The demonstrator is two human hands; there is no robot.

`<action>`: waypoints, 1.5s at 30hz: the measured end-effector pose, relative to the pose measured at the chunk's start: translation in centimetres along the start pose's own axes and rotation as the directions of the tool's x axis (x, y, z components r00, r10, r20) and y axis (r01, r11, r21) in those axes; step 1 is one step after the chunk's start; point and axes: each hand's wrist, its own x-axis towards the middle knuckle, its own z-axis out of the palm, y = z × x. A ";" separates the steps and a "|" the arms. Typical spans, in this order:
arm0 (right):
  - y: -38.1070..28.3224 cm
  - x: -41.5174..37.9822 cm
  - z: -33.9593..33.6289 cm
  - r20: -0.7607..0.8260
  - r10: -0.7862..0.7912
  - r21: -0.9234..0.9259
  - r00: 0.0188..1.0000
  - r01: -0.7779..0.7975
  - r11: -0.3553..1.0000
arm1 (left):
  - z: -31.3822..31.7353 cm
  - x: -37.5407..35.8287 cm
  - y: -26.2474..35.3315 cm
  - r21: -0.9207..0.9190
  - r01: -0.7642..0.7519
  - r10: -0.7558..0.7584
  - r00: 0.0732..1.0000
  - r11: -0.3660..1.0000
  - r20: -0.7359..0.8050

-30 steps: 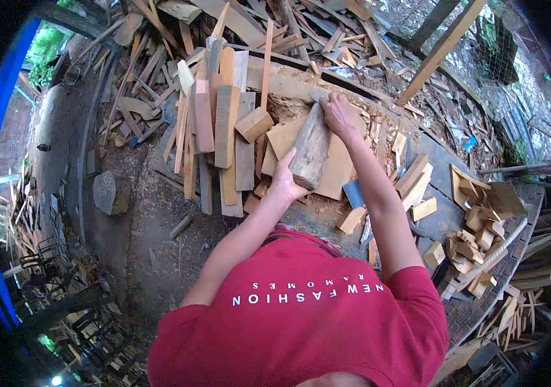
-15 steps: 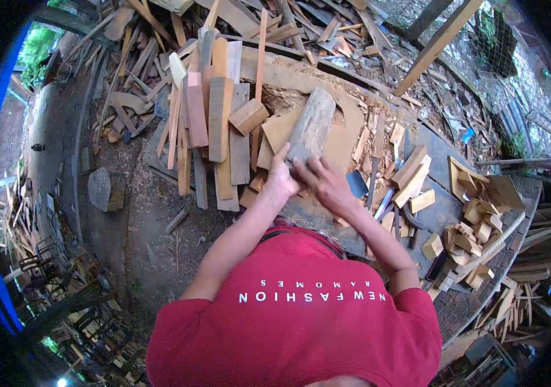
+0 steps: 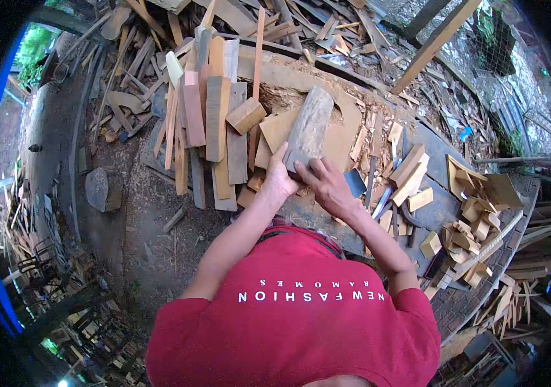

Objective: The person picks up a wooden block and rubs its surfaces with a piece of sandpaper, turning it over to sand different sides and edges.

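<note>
A weathered wooden block (image 3: 311, 122) lies tilted on the bench, its near end toward me. My left hand (image 3: 277, 180) is closed round the left side of that near end, thumb along its edge. At the right of the same end is my right hand (image 3: 330, 186), fingers curled together and fingertips against the block's edge; anything between them is too small to make out. Under the block are a tan board (image 3: 278, 129) and a larger brown piece (image 3: 347, 132). A short block (image 3: 247, 116) rests to the left.
Long wooden strips (image 3: 217, 119) are stacked at the left of the bench. On the right lie two light blocks (image 3: 409, 174), a curved dark tool (image 3: 411, 216) and a heap of small offcuts (image 3: 475, 222). Scrap wood (image 3: 140, 84) is piled beyond, and a post (image 3: 436, 45) slants at upper right.
My right hand's fingers have shifted slightly right and curled more at the block's near end. My left hand keeps nearly the same place. The whole view has shifted slightly.
</note>
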 end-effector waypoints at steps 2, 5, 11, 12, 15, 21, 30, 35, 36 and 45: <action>1.0 0.4 0.2 -0.027 -0.022 0.020 0.999 0.022 1.000 | -0.4 0.2 0.0 -0.005 0.045 -0.045 0.999 0.999 -0.014; 4.6 2.8 1.9 -0.046 -0.006 -0.026 0.999 0.005 1.000 | -1.2 1.4 -0.2 -0.097 -0.014 0.015 1.000 0.995 0.008; 14.7 9.1 5.6 -0.074 0.094 -0.169 0.993 -0.105 0.980 | 0.2 -0.1 0.1 -0.099 0.046 -0.052 0.997 0.994 -0.050; 15.8 10.0 5.7 -0.053 0.170 -0.216 0.984 -0.177 0.960 | 0.3 -0.2 0.1 -0.095 0.047 -0.052 0.997 0.994 -0.051; 17.0 11.5 5.6 -0.041 0.278 -0.228 0.960 -0.280 0.933 | 0.1 0.1 -0.1 -0.094 0.025 -0.030 0.998 0.995 -0.049; 12.6 8.5 5.5 -0.103 0.196 -0.072 0.975 -0.204 0.976 | -0.1 0.5 0.0 -0.093 0.014 -0.020 0.998 0.996 -0.062; 3.6 2.9 1.2 0.000 -0.004 -0.024 1.000 0.004 1.000 | 0.6 -0.1 -0.3 -0.034 -0.009 0.005 0.994 0.999 -0.112; 12.7 8.0 5.0 -0.036 0.087 -0.138 0.996 -0.091 0.986 | 0.0 0.3 0.0 -0.111 0.016 -0.023 0.998 0.994 -0.065; 14.5 8.8 5.5 -0.068 0.086 -0.143 0.994 -0.095 0.985 | 0.1 0.1 0.0 -0.095 0.039 -0.048 0.994 0.995 -0.095; 15.7 9.7 5.6 -0.086 0.273 -0.097 0.958 -0.281 0.955 | -0.8 1.1 0.1 -0.127 0.015 -0.019 1.000 0.992 -0.025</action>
